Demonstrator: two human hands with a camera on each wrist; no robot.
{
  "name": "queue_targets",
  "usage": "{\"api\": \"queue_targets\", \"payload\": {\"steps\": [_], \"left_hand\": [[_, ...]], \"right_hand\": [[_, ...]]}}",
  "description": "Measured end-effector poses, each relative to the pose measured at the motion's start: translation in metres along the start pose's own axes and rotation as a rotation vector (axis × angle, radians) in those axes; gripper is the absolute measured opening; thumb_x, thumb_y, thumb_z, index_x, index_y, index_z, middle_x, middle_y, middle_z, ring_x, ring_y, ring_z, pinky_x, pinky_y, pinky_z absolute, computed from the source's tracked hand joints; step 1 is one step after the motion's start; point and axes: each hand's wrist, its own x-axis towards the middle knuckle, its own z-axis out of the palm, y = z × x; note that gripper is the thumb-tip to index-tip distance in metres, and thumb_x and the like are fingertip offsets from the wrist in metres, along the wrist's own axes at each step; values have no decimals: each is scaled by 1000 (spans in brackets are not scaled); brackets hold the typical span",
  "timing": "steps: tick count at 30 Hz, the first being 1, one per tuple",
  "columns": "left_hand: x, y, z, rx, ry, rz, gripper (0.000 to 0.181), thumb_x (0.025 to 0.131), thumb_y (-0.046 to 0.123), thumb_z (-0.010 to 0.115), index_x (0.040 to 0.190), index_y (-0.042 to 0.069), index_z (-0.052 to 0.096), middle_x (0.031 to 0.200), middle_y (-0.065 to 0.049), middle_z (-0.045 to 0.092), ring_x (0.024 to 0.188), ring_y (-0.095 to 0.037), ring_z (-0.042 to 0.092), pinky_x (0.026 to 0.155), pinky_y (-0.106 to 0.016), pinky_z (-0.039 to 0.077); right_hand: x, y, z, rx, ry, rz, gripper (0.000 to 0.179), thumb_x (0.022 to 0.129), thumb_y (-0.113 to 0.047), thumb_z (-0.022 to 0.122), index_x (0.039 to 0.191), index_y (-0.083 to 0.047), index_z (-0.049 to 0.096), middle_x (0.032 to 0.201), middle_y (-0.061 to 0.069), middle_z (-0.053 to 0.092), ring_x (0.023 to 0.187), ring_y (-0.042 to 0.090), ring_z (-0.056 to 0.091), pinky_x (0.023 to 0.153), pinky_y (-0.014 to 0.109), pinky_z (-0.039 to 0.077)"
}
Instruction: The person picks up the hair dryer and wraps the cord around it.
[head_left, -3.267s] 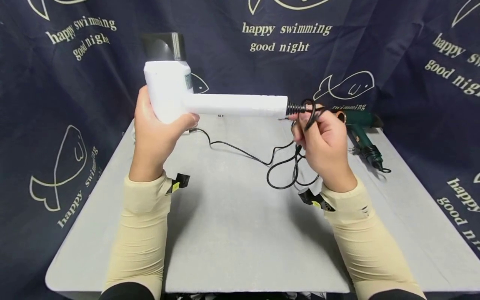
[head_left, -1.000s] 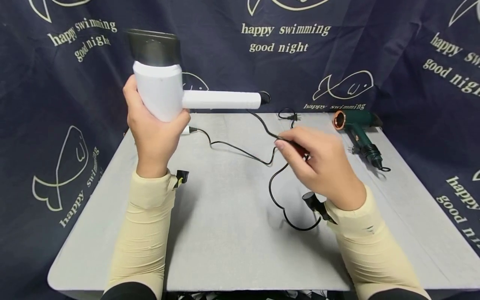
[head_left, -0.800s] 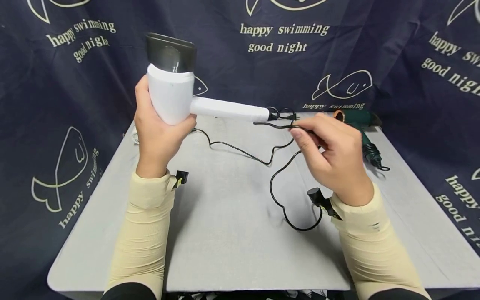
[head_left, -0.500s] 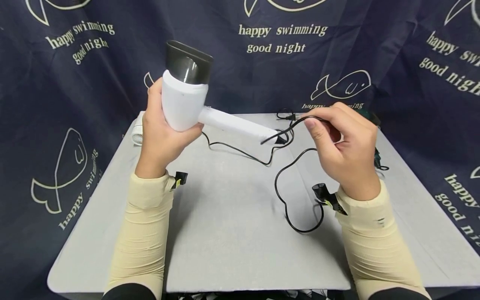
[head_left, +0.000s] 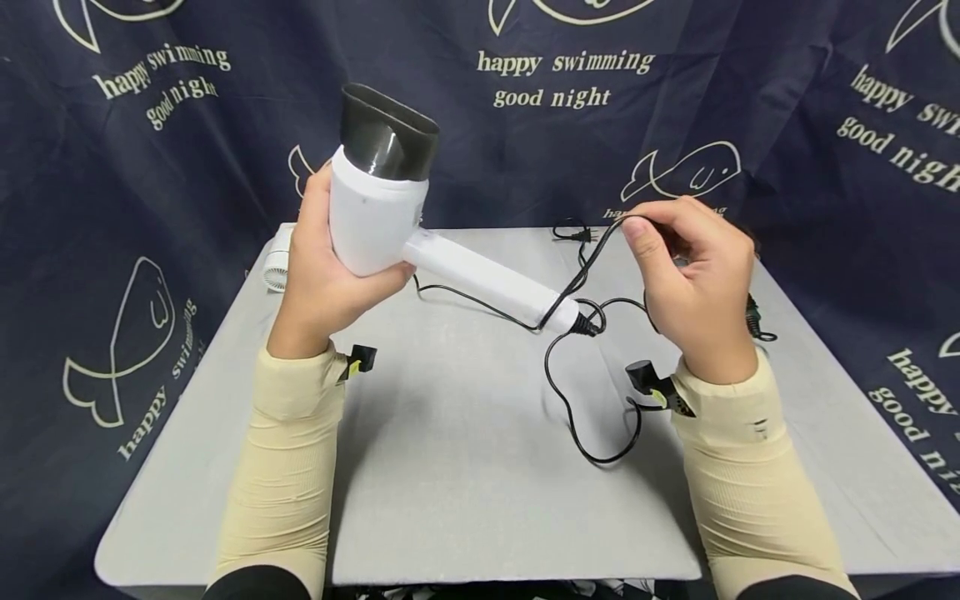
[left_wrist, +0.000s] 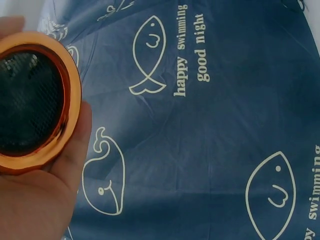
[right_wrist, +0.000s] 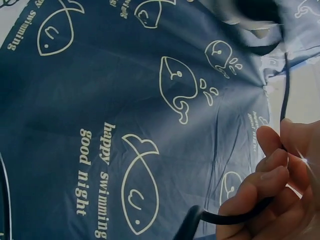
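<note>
White hair dryer (head_left: 378, 217): shifted right and lower since 1.0 s ago
Handle (head_left: 483, 273): was level, now slopes down to the right
Nozzle (head_left: 386, 146): now leans right, opening showing
Right grip (head_left: 693, 275): pinched beside handle's end 3.3 s ago, now apart, farther right
Cord (head_left: 594, 258): coils opened into wider loop; held stretch now crosses in front of handle
Green hair dryer (head_left: 753, 318): now mostly hidden behind right grip

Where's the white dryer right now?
In the head view, the white dryer is mostly left of centre, gripped in the left hand, nozzle up; its handle slants down rightward, ending short of the right hand.
</note>
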Motion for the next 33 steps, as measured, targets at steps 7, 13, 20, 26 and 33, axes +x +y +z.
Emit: {"api": "queue_targets", "payload": {"steps": [7, 13, 20, 26, 33], "left_hand": [[-1, 3, 0, -59, 7, -30, 86, 61, -4, 82, 141, 3, 52, 120, -2, 64, 104, -24, 59, 89, -32, 47], [-2, 4, 0, -89, 38, 22, 80, 63, 0, 82, 137, 3, 53, 116, 6, 65, 100, -25, 62, 85, -32, 50], [-1, 1, 1, -86, 111, 41, 77, 62, 2, 83, 134, 4, 56, 116, 2, 66, 100, -26, 64, 85, -33, 52], [-1, 3, 3, -62, 180, 41, 75, 65, 7, 84, 134, 5, 55, 120, 0, 65, 102, -27, 64, 86, -33, 52], [1, 7, 6, -53, 276, 35, 74, 64, 8, 83, 132, 2, 54, 117, 2, 65, 100, -26, 63, 84, -32, 52]], "right_hand": [[-3, 4, 3, -10, -49, 53, 14, 94, -1, 70, 87, 10, 74, 75, -13, 59, 66, 4, 48, 61, 19, 38], [-5, 7, 6, -31, -139, 86, 16, 97, -3, 68, 88, 9, 73, 71, -5, 56, 61, 3, 50, 57, 16, 40], [-10, 24, 14, -98, -234, 115, 21, 102, -14, 64, 90, 0, 74, 78, 4, 63, 65, 6, 52, 59, 19, 41], [-20, 40, 23, -133, -352, 147, 20, 102, -13, 57, 94, -10, 75, 81, -2, 69, 68, 7, 58, 60, 20, 44], [-29, 35, 37, -144, -524, 92, 26, 108, -20, 51, 97, -14, 74, 69, -4, 63, 63, 6, 58, 59, 21, 43]]}}
